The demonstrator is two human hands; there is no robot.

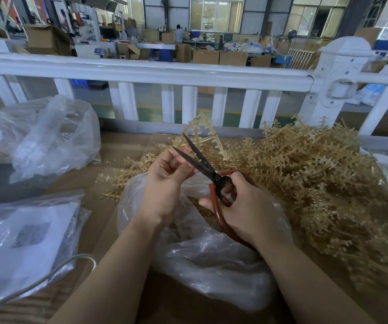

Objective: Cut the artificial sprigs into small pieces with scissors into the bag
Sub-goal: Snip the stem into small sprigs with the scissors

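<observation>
Hundreds of light, springy sprigs [317,174] await my scissors [202,163].
My left hand [167,181] pinches one stiff stem over the bag [211,260]; my right hand [246,209] grips the handles, blades parted.

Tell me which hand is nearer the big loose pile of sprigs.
Right. The right hand, gripping the scissors, sits against the pile of sprigs; the left hand is farther away.

Taking the open bag [211,260] as the landmark: its mouth is crowded by both hands and the scissors [202,164], blades parted above it. Right of the bag, the sprig pile [317,174] blocks the surface up to the fence [141,71] behind. Left of the bag, a strip of bare cardboard [109,213] gives passage between it and two other bags [48,136] [24,242].
</observation>
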